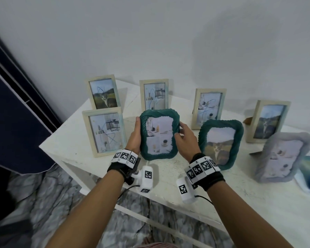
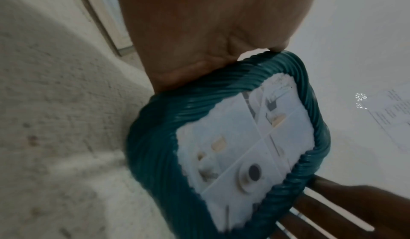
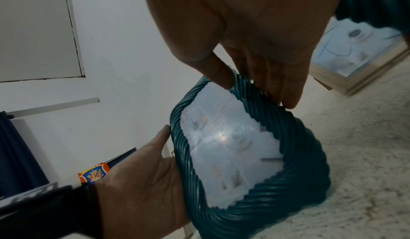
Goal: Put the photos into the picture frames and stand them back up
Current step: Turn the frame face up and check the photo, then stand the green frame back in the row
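Note:
A teal rope-patterned frame (image 1: 159, 112) with a four-part collage photo (image 1: 158, 135) behind its glass is upright, its lower edge down at the white table (image 1: 168, 178). My left hand (image 1: 134, 135) holds its left side, thumb along the front rim and fingers hidden behind. My right hand (image 1: 184, 138) pinches the right side, thumb on the front rim and fingers at the back. In the left wrist view the frame (image 2: 155, 129) fills the centre below my palm (image 2: 199, 32). The right wrist view shows the frame (image 3: 255, 206) held between both hands (image 3: 255, 32).
A second teal frame (image 1: 220, 144) with a cat photo stands just to the right. Several pale wooden frames (image 1: 104, 131) stand to the left and behind, near the wall. A grey fluffy frame (image 1: 283, 156) stands at the right. The table's corner (image 1: 43, 145) is at the left.

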The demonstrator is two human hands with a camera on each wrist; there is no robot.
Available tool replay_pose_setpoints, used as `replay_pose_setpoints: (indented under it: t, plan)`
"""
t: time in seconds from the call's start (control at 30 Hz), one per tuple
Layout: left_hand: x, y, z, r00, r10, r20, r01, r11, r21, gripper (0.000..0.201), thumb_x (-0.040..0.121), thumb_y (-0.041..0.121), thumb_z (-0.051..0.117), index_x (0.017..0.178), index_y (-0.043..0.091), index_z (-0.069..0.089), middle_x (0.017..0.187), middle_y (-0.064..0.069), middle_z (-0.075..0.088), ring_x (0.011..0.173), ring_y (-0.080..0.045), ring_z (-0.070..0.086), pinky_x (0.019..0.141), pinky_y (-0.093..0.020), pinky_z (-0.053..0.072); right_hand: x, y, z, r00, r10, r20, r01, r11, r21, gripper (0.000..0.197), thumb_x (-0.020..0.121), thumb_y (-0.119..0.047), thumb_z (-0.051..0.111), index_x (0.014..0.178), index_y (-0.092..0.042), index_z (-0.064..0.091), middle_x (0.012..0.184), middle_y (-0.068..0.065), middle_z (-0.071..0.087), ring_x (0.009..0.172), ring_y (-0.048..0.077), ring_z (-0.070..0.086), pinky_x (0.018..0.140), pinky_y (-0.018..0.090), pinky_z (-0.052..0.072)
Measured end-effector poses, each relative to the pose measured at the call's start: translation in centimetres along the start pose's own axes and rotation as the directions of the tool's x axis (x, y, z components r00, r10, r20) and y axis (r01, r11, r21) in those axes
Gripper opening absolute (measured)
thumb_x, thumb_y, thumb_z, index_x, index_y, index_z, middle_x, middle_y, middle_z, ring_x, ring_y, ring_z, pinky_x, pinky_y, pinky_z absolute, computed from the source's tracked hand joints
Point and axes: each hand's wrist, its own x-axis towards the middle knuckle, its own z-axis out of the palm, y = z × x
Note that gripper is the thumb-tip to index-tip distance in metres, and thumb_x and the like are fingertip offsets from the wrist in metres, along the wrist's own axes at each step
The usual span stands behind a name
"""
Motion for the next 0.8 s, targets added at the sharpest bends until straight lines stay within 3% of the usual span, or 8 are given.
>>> replay_pose_setpoints:
  t: [0.13, 0.23, 0.37, 0.47, 0.57, 0.67, 0.73, 0.8]
  plan:
    - [-1.1, -0.3, -0.3, 0.999, -0.023, -0.039, 0.025, 0.999, 0.043, 0.071, 0.083, 0.083, 0.032, 0.110, 0.031, 0.073, 0.121, -0.003, 0.070, 0.113, -0.021, 0.065, 0.106, -0.044, 0.045, -0.6, -0.3, 0.0, 1.000, 0.017, -0.008, -0.017, 1.000, 0.008, 0.054, 0.097, -0.012, 0.044, 0.148, -0.019, 0.029, 0.093, -0.018, 0.054, 0.100, 0.026, 0.063, 0.092, 0.038, 0.051]
    - [-2.8, -1.0, -0.9, 0.996, -0.025, -0.084, 0.036, 0.991, 0.132, 0.054, 0.098, 0.063, 0.023, 0.103, 0.031, 0.066, 0.108, 0.002, 0.070, 0.100, -0.012, 0.065, 0.094, -0.034, 0.049, -1.3, -0.9, -0.1, 0.999, -0.034, -0.022, 0.033, 0.998, -0.044, 0.065, 0.098, -0.014, 0.047, 0.154, -0.015, 0.013, 0.133, -0.008, 0.043, 0.123, 0.016, 0.046, 0.097, 0.018, 0.034]
    - [-6.3, -2.7, -3.2, 0.992, 0.038, -0.118, -0.002, 0.956, 0.295, 0.037, 0.100, 0.051, 0.036, 0.113, 0.026, 0.059, 0.114, 0.006, 0.066, 0.103, -0.008, 0.062, 0.083, -0.029, 0.048, -1.9, -1.8, 0.3, 0.964, -0.231, -0.135, 0.202, 0.960, -0.195, 0.067, 0.094, -0.017, 0.051, 0.153, -0.016, 0.018, 0.159, 0.004, 0.018, 0.147, 0.018, 0.012, 0.118, 0.032, 0.013]
    - [-8.6, -2.5, -5.3, 0.966, 0.186, -0.179, -0.102, 0.911, 0.399, 0.022, 0.100, 0.036, 0.049, 0.109, 0.025, 0.066, 0.105, 0.007, 0.071, 0.097, -0.012, 0.066, 0.078, -0.027, 0.049, -2.9, -3.9, 1.2, 0.871, -0.439, -0.220, 0.373, 0.883, -0.285, 0.059, 0.090, -0.017, 0.051, 0.145, -0.012, 0.034, 0.149, 0.010, 0.034, 0.139, 0.023, 0.025, 0.113, 0.031, 0.020]
    - [-9.4, -0.9, -7.1, 0.869, 0.401, -0.289, -0.265, 0.872, 0.412, 0.016, 0.099, 0.019, 0.054, 0.100, 0.021, 0.070, 0.097, 0.003, 0.072, 0.086, -0.010, 0.064, 0.077, -0.027, 0.048, -2.9, -5.6, 3.0, 0.813, -0.569, -0.127, 0.537, 0.815, -0.217, 0.050, 0.089, -0.018, 0.050, 0.138, -0.007, 0.045, 0.122, 0.008, 0.054, 0.109, 0.020, 0.051, 0.096, 0.033, 0.045]
    - [-8.5, 0.7, -9.1, 0.672, 0.579, -0.461, -0.331, 0.792, 0.512, 0.015, 0.097, 0.019, 0.058, 0.108, 0.021, 0.067, 0.114, 0.001, 0.063, 0.098, -0.009, 0.059, 0.082, -0.020, 0.048, -2.5, -7.1, 5.4, 0.838, -0.540, 0.075, 0.543, 0.839, -0.028, 0.050, 0.093, -0.018, 0.048, 0.142, -0.008, 0.042, 0.120, 0.005, 0.057, 0.077, 0.007, 0.055, 0.073, 0.028, 0.049]
    - [-7.6, 1.5, -10.2, 0.615, 0.597, -0.515, -0.281, 0.777, 0.564, 0.032, 0.097, 0.025, 0.058, 0.128, 0.022, 0.056, 0.128, 0.002, 0.047, 0.114, -0.011, 0.051, 0.091, -0.024, 0.044, -1.8, -7.7, 7.1, 0.877, -0.423, 0.225, 0.442, 0.896, -0.037, 0.056, 0.096, -0.020, 0.046, 0.149, -0.012, 0.030, 0.141, 0.007, 0.047, 0.083, 0.007, 0.058, 0.082, 0.029, 0.049]
    - [-6.7, 1.7, -11.1, 0.662, 0.525, -0.535, -0.204, 0.813, 0.545, 0.050, 0.097, 0.027, 0.056, 0.144, 0.022, 0.040, 0.142, -0.002, 0.038, 0.127, -0.015, 0.042, 0.103, -0.034, 0.039, -0.6, -7.9, 8.9, 0.891, -0.287, 0.351, 0.343, 0.934, -0.106, 0.065, 0.098, -0.025, 0.046, 0.153, -0.011, 0.016, 0.154, 0.009, 0.031, 0.108, 0.024, 0.059, 0.100, 0.039, 0.044]
